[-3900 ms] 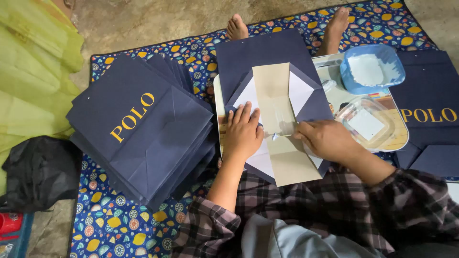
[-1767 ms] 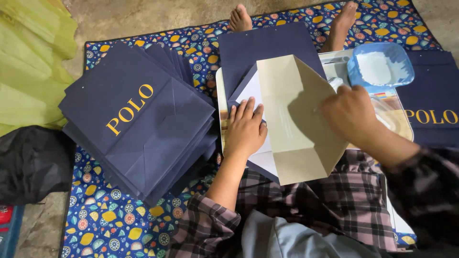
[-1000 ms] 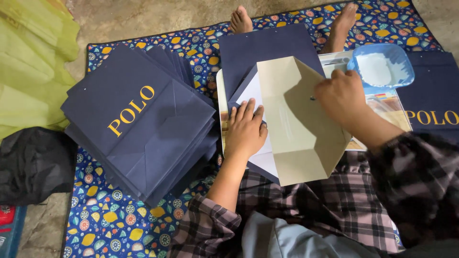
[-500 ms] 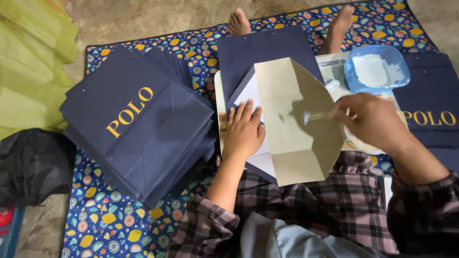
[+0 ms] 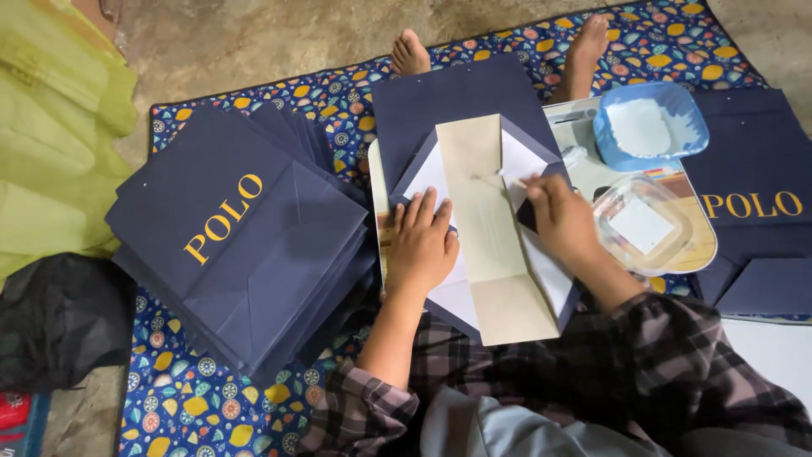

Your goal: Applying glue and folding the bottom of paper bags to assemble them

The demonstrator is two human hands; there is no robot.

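A navy paper bag (image 5: pixel 457 101) lies flat on my lap with its bottom flaps (image 5: pixel 524 161) folded open, white inside. A long beige card strip (image 5: pixel 486 245) lies down the middle of the flaps. My left hand (image 5: pixel 420 241) rests flat on the left flap and the card's edge, fingers spread. My right hand (image 5: pixel 562 222) pinches a thin brush (image 5: pixel 499 176) whose tip touches the upper part of the card. A blue bowl of white paste (image 5: pixel 650 125) stands just beyond my right hand.
A fanned stack of navy bags (image 5: pixel 237 237) lies at left on the patterned mat (image 5: pixel 194 406). More navy bags (image 5: pixel 753 195) lie at right. A clear plastic tub (image 5: pixel 643 224) sits on a printed board (image 5: pixel 698 245). Yellow-green cloth (image 5: pixel 51 144) and a black bag (image 5: pixel 59 317) are at far left.
The beige card, tilted up before, now lies flat on the bag. My right hand came back from the blue bowl and brought the brush down onto the card. My left hand stayed put.
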